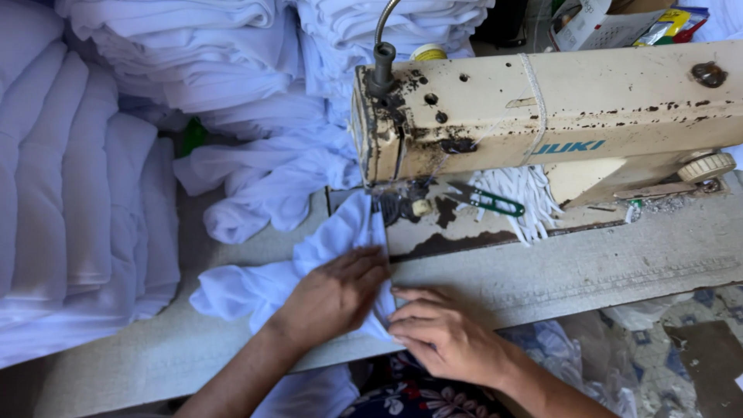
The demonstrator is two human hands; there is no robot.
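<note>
A worn cream sewing machine (pixel 557 108) stands on a grey table (pixel 588 271). A piece of white cloth (pixel 340 232) runs from under the machine's needle area toward me. My left hand (pixel 337 294) lies flat on this cloth, fingers spread, pressing it down. My right hand (pixel 441 333) rests at the cloth's near edge by the table front, fingers pinching the fabric's corner. The needle and presser foot are dark and hard to make out.
Green-handled thread snips (pixel 487 201) lie on the machine bed beside a bundle of white strips (pixel 526 205). Stacks of folded white cloth (pixel 77 193) fill the left; more white pieces (pixel 232 62) are heaped behind. A box of small items (pixel 611 23) sits at the back right.
</note>
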